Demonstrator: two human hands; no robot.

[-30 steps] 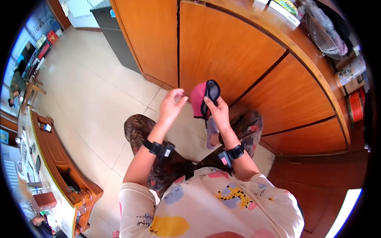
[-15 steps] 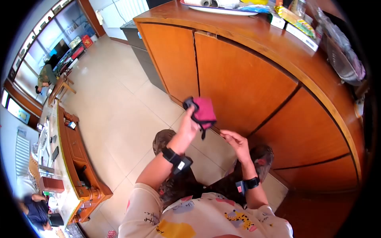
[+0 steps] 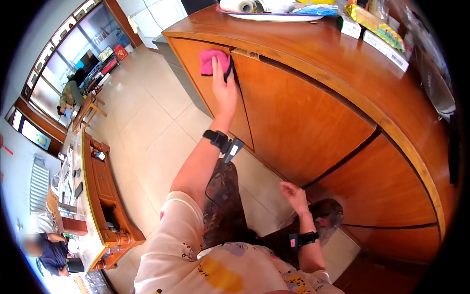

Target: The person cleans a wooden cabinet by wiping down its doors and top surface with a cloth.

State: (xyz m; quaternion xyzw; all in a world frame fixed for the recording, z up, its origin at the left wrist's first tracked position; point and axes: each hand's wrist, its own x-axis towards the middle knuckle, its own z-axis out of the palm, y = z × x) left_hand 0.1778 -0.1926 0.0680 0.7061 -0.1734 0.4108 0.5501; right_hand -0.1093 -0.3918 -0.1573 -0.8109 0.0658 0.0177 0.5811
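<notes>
My left hand [image 3: 223, 88] presses a pink cloth [image 3: 208, 62] with dark edging against the upper part of the cabinet's left door [image 3: 198, 49]. Its fingers lie stretched over the cloth, and that arm reaches forward. My right hand [image 3: 294, 197] hovers low in front of the cabinet, close to my right knee, its fingers loosely curled with nothing visible in them. Both wrists wear black straps with small devices. The curved wooden cabinet [image 3: 308, 103] has several orange-brown doors with dark gaps between them.
On the cabinet top stand a tray [image 3: 279, 17] with rolls, a yellow packet [image 3: 374, 27] and white boxes [image 3: 384, 50]. A wooden desk [image 3: 100, 196] with items is at left, with a person [image 3: 51, 250] beside it. Another person [image 3: 66, 98] bends near a stool [image 3: 88, 110].
My left hand has moved up and forward with the pink cloth, from beside the lower cabinet onto the left door. My right hand has dropped slightly and its fingers have curled in.
</notes>
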